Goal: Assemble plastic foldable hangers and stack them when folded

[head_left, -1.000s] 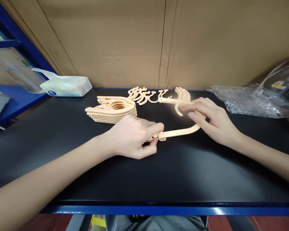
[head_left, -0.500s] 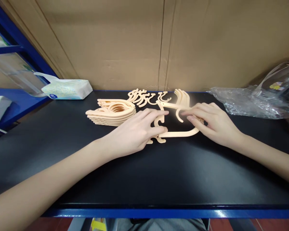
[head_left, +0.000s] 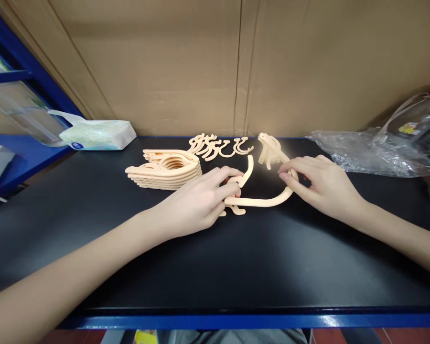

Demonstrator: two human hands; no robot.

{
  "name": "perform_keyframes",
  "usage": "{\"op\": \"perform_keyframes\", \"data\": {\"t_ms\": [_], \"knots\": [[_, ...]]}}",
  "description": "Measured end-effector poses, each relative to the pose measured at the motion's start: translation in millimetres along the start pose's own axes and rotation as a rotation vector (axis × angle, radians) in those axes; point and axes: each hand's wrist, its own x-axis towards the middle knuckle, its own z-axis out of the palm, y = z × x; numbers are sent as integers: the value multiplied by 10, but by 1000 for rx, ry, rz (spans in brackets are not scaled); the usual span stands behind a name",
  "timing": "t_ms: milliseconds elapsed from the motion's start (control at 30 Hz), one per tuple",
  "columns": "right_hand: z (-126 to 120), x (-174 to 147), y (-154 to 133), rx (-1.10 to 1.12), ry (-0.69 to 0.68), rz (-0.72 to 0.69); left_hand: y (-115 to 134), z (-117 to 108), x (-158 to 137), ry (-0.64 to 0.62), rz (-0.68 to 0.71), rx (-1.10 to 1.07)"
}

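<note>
Fairly bright, lit from beyond frame. Spread in soft sheen over black tabletop (head_left: 301, 277), lower right of centre; glinting on blue table edge (head_left: 324, 321) below. Hazy, washed-out around cream plastic parts (head_left: 270, 149) near right hand (head_left: 317, 180), just right of centre; shadowed below that hand. Sparkling on clear plastic (head_left: 358, 154), far right. Dimmer on cardboard (head_left: 344, 67) toward upper right corner. Stretched wide-angle toward edges; soft at far left.

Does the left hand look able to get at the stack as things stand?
Probably yes: the stack sits close beside the left hand, with nothing seen between them. Its fingers are on the frame, though, so it would likely have to let go first.
</note>
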Motion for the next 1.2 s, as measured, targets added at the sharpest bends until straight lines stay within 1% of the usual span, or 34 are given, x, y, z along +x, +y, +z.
{"op": "perform_keyframes", "data": {"t_ms": [100, 233, 300, 467, 667, 967, 1200], "knots": [[-1, 2, -8, -2, -5, 9, 40, -19, 0, -21, -6, 7], [-2, 6, -17, 16, -20, 19, 37, -21, 4, 13, -23, 11], [0, 5, -21, 19, -35, 22, 16, -16, 8, 26, -13, 15], [4, 1, -26, 15, -54, 22, -4, -11, 8, 9, 20, 9], [-2, 3, -39, 15, -46, 10, 24, -13, 6, 19, 40, 18], [16, 2, -29, -11, -12, -12, 33, -18, 7, -7, 61, 7], [27, 1, -47, 19, -70, 16, 29, -15, 6, -15, 75, 6]]}}
